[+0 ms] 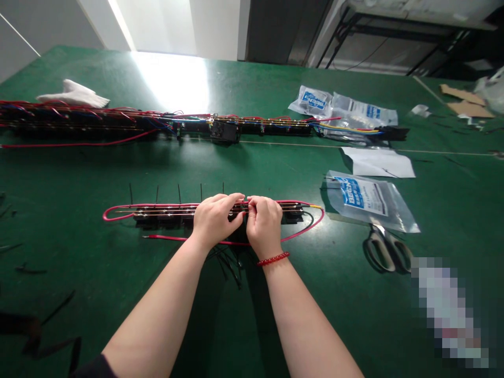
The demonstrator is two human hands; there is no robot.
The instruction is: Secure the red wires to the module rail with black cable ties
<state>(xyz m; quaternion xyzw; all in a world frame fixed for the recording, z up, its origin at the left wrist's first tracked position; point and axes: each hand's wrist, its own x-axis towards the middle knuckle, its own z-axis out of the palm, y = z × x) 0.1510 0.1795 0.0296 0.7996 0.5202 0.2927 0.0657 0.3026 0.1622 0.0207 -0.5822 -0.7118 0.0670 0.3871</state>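
A long black strip [185, 216] with thin metal rods and a red wire [303, 233] looped round it lies crosswise on the green table. My left hand [216, 219] bends over its middle, fingertips on the far edge and thumb on the near side, gripping it. Beside it, my right hand [264, 223] is closed in a pinch at the red wire's upper run; what is between the fingertips is hidden. Several thin black cable ties [179, 194] stick up behind the strip's left half. More loose black ties [232, 265] lie just below my hands.
A longer wired black assembly [224, 131] spans the table farther back, with a white cloth [74, 93] behind it. At right lie a labelled plastic bag [374, 202], scissors [388, 249] and white paper [380, 163]. More bags [313, 101] and cardboard pieces [468, 102] are farther off.
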